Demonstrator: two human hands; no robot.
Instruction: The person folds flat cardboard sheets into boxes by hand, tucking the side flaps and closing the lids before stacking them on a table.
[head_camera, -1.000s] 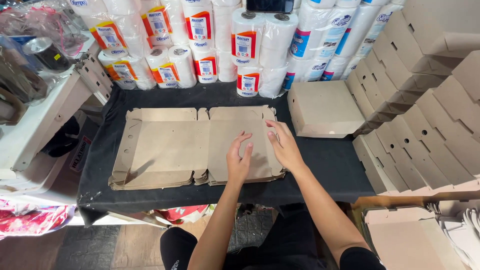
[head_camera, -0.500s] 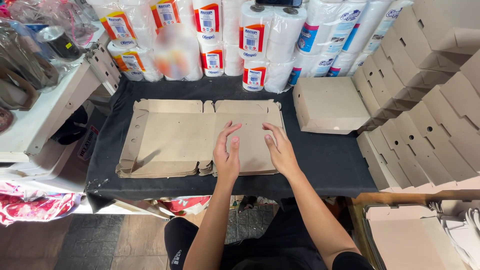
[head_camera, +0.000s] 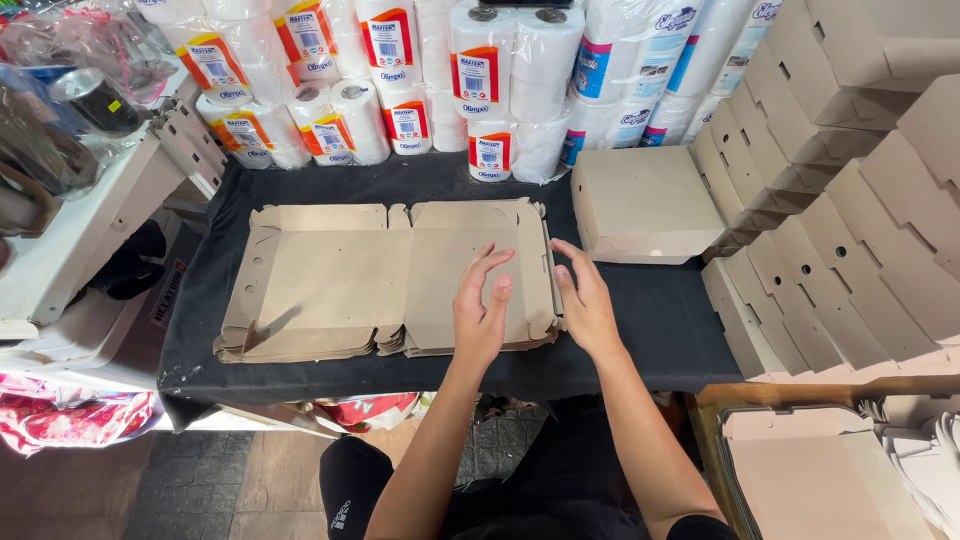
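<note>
Since half a second ago, right hand (head_camera: 588, 305) has slid to the right edge of the flat cardboard stack (head_camera: 385, 280); left hand (head_camera: 482, 312) rests open on it. Both grip nothing. Stack lies on black-clothed table (head_camera: 650, 330); folded box (head_camera: 640, 205) right of the stack, paper rolls (head_camera: 480, 80) behind the stack.

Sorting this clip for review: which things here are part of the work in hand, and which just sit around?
In hand:
- stack of flat brown cardboard box blanks
- left hand, flat on it
- right hand, at its right edge

Lying about:
- folded brown cardboard box
- wrapped white paper rolls
- black table cover
</note>
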